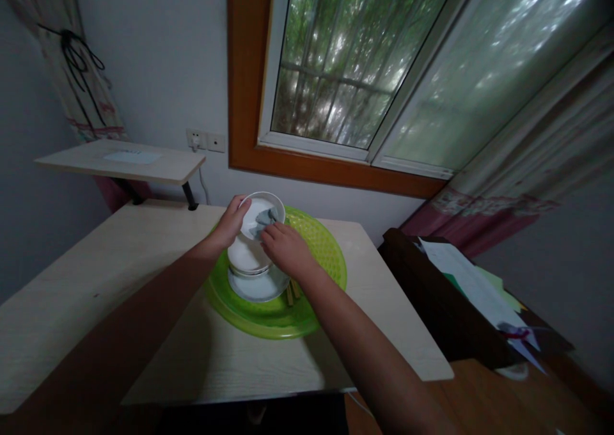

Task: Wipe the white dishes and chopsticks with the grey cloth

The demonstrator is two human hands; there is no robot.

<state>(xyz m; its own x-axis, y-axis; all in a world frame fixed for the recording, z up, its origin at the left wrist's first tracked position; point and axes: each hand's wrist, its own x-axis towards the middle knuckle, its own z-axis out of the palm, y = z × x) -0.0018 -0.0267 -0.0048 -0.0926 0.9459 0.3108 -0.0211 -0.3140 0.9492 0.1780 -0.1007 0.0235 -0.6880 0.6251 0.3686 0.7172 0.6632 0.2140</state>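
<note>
Fingers [242, 206] closed on a white bowl [249, 219] and grey cloth [265, 218]

The bowl tilts over stacked white dishes [256, 288] on a green tray [333, 262]; the left hand [231, 224] grips the bowl's rim, thumb over the edge; the right hand [286, 246] pinches the cloth inside it; the right wrist partly covers wooden sticks [290, 295] beside the dishes; the tray rests on the worktop [388, 313]; a raised shelf [170, 167] stands at left, a window [345, 70] behind, papers [467, 278] on dark furniture [426, 297] at right.
</note>
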